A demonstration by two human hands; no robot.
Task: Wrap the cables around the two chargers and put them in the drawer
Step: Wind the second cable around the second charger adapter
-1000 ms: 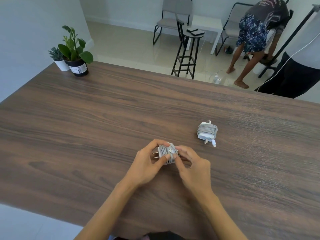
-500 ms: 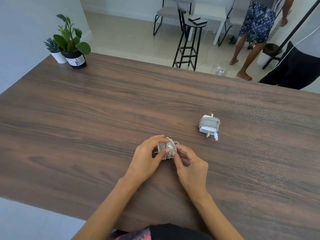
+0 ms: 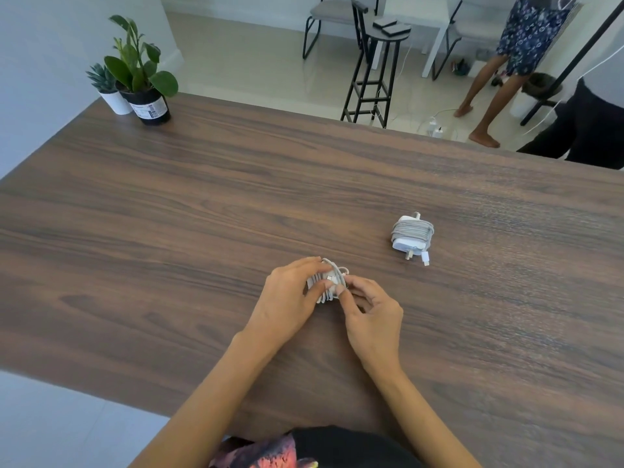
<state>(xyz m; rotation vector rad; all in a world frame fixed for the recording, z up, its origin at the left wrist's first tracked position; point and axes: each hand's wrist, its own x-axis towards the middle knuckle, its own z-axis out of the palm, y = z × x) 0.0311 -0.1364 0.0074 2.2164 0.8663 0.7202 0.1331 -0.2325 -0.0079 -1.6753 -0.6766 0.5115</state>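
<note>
Both hands meet over the near middle of the dark brown wood-grain bench [image 3: 169,211], working on one small white charger block wound in pale grey cable [image 3: 327,284]. The left hand [image 3: 287,298] curls around the charger's left side, fingers over the top and thumb pressed against the coils on the near face, so its grip is closed on this bundle. The right hand [image 3: 373,317] comes in from the right, its thumb and forefinger pinching at the cable's white plug end against the coils, the other fingers loosely curled behind; its grip too is closed on the same bundle. Whether the charger rests on the bench or is held just above it cannot be told. The second white square charger with grey cable wrapped around its body [image 3: 412,235] lies by itself on the bench, well apart to the right and further away, its short white connector tip sticking out at the near right corner and its plug pins pointing toward the near edge. At the far left corner of the bench stand a leafy green plant in a black pot [image 3: 143,82] and, just beside it on the left, a small spiky succulent in a white pot [image 3: 109,91]. Beyond the far edge are a black metal stool [image 3: 374,69] on the pale tiled floor [image 3: 256,65] and a standing person's bare legs [image 3: 486,99]
</note>
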